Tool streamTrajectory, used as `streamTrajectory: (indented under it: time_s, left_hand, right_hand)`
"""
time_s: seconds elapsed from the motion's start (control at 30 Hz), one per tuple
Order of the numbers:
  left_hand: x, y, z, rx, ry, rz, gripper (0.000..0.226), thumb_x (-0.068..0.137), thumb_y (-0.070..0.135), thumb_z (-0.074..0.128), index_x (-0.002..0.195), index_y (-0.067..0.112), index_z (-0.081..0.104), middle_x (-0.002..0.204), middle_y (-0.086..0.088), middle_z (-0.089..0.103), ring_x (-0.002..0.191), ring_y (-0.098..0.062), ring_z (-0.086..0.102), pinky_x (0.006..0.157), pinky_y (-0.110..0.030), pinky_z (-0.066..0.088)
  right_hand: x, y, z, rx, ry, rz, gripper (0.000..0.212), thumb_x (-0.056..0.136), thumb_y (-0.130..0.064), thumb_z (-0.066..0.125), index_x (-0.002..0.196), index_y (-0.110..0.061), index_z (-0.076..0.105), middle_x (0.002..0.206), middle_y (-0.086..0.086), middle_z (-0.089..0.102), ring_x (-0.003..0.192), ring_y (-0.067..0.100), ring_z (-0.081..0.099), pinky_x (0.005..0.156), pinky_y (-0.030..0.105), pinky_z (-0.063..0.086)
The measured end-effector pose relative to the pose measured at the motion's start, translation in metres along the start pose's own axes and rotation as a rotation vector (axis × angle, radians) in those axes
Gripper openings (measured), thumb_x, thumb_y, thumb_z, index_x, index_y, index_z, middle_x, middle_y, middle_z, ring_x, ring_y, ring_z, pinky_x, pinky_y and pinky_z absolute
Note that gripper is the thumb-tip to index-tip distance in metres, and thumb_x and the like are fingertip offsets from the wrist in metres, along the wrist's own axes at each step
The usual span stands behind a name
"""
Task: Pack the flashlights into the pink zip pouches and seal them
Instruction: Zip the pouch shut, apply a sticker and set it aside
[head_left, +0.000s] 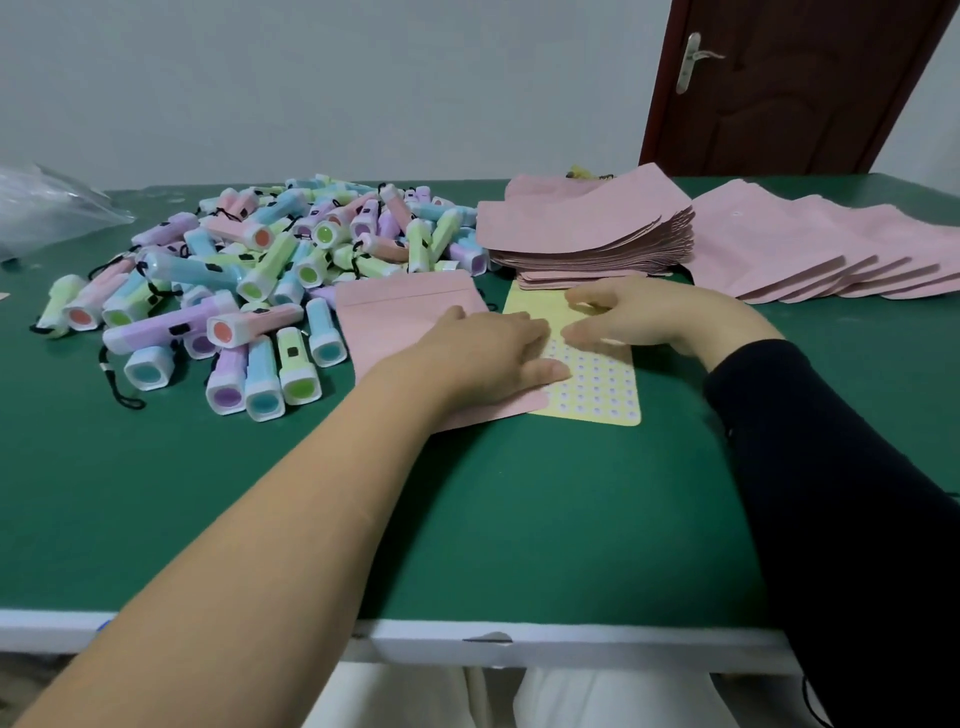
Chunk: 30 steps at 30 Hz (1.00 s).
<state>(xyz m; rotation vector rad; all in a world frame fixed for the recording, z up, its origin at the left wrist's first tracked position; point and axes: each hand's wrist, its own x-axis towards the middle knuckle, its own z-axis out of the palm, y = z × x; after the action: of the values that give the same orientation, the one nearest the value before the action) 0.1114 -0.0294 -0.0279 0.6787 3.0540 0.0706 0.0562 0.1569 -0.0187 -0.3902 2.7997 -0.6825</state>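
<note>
A heap of pastel flashlights (249, 291) with black wrist cords covers the left of the green table (467, 519). One pink zip pouch (395, 322) lies flat in front of me. My left hand (488, 358) rests palm down on its right part, fingers apart, reaching onto a yellow sticker sheet (597, 384) with rows of small round dots. My right hand (623, 317) hovers over the top of that sheet, fingers curled, fingertips touching it. I cannot tell if a sticker is pinched.
A thick stack of empty pink pouches (587, 228) stands behind the sheet. More pink pouches (810, 249) lie fanned out at the right. A clear plastic bag (47, 208) sits at the far left. A brown door (779, 88) is behind the table.
</note>
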Motion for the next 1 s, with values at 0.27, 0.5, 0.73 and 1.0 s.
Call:
streamTrajectory:
  time_s: [0.27, 0.5, 0.73, 1.0]
  left_hand:
    - [-0.003, -0.033, -0.006, -0.292, -0.099, -0.034, 0.113, 0.058, 0.077, 0.06, 0.154, 0.034, 0.019, 0.157, 0.006, 0.033, 0.137, -0.019, 0.039, 0.099, -0.027, 0.03]
    - [0.003, -0.041, -0.01, -0.21, -0.206, -0.011, 0.125, 0.054, 0.084, 0.058, 0.155, 0.038, 0.0, 0.163, 0.009, 0.016, 0.145, -0.019, 0.028, 0.115, -0.037, 0.025]
    - [0.002, -0.052, -0.013, -0.2, -0.22, -0.004, 0.137, 0.037, 0.098, 0.056, 0.153, 0.045, 0.004, 0.157, 0.008, 0.03, 0.141, -0.019, 0.033, 0.109, -0.034, 0.027]
    - [0.001, -0.047, -0.016, -0.173, -0.117, 0.005, 0.121, 0.054, 0.089, 0.055, 0.154, 0.036, 0.015, 0.154, 0.005, 0.036, 0.137, -0.021, 0.039, 0.105, -0.034, 0.034]
  right_hand:
    - [-0.004, 0.012, 0.0, 0.106, -0.161, -0.071, 0.093, 0.084, -0.037, 0.073, 0.155, -0.024, 0.015, 0.16, -0.01, 0.021, 0.145, 0.01, 0.024, 0.119, 0.034, 0.02]
    - [0.0, 0.016, -0.003, 0.125, -0.203, -0.099, 0.093, 0.085, -0.033, 0.073, 0.155, -0.025, 0.014, 0.16, -0.011, 0.02, 0.145, 0.008, 0.022, 0.12, 0.034, 0.018]
    - [-0.002, 0.021, -0.011, 0.117, -0.204, -0.074, 0.082, 0.083, -0.036, 0.075, 0.151, -0.027, 0.03, 0.157, -0.013, 0.027, 0.142, 0.007, 0.028, 0.111, 0.026, 0.022]
    - [-0.007, 0.032, -0.018, 0.171, -0.275, -0.063, 0.083, 0.082, -0.023, 0.077, 0.151, -0.03, 0.031, 0.158, -0.016, 0.025, 0.142, 0.003, 0.024, 0.119, 0.03, 0.018]
